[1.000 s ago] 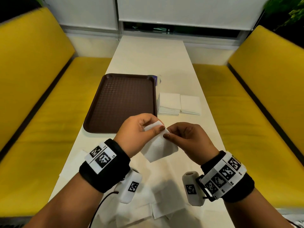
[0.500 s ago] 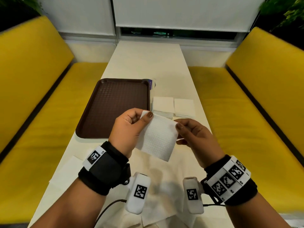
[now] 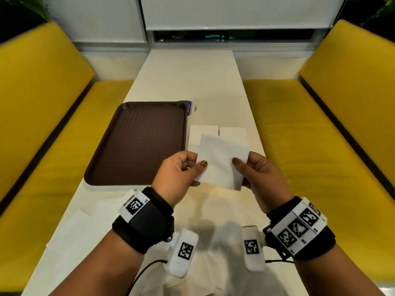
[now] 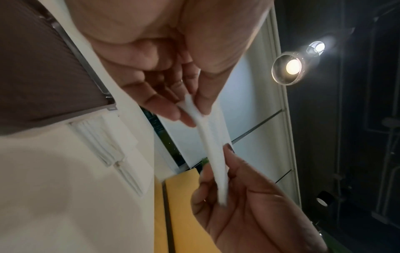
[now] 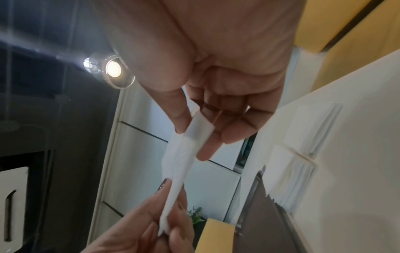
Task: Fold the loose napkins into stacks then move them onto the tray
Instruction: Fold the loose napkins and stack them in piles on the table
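Little can be read. Small characters stand beside the black-and-white square marker codes on the white wristband plates: "L" and a further character on the left wristband plate [image 3: 135, 205], and "R"-prefixed marks on the right wristband plate [image 3: 300, 227], too small to read fully. The purple label [image 3: 189, 107] at the tray's far right corner bears white lettering, blurred beyond reading.

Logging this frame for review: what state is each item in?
Napkin: folded, held in the air by both hands.
Left hand: pinches its left edge.
Right hand: pinches its right edge.
Tray: holds no napkins.
Folded stacks: two, on the table beside the tray.
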### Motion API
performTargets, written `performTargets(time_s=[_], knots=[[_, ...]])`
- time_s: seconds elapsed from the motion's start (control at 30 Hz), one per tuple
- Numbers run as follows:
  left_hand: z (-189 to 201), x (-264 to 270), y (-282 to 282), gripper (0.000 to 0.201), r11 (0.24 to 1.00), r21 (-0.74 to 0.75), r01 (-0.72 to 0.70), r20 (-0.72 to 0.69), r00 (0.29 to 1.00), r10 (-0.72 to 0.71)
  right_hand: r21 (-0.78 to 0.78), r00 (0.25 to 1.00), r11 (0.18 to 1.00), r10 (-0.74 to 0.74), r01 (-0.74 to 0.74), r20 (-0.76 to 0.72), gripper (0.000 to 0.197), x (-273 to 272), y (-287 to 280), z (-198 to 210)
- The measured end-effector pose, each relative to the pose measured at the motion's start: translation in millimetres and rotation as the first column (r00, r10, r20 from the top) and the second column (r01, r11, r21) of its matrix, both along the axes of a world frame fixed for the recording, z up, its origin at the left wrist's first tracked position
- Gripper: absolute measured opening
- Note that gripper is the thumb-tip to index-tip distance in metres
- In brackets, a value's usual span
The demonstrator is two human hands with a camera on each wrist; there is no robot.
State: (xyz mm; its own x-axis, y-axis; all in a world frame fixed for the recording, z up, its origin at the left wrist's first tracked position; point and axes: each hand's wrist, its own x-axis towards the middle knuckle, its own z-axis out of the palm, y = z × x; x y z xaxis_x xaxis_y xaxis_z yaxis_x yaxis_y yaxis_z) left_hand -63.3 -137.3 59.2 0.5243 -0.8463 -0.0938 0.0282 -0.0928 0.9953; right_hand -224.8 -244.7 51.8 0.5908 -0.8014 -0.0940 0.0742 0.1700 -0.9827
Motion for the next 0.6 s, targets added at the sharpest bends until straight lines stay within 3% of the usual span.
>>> performTargets(time_s=[0.13,0.3,0.6], knots=[[-12,-1,-20,0.003,0.995,-0.008,-0.095,-0.015,0.995,0.095,0.035,0.997,0.999,0.019,-0.016,-0.08,0.004,-5,-12,-15],[-26,0,-45,0.005,0.991,0.01,-0.13,0.006,0.992,0.13,0.109,0.997,0.992,-0.049,0.056,-0.068,0.016,-8,-35,-29],[-38,13,-87,0.011,0.984,0.061,-0.167,0.026,0.986,0.166,0.167,0.979,0.968,-0.172,0.189,-0.112,0.007,10,-116,-38]])
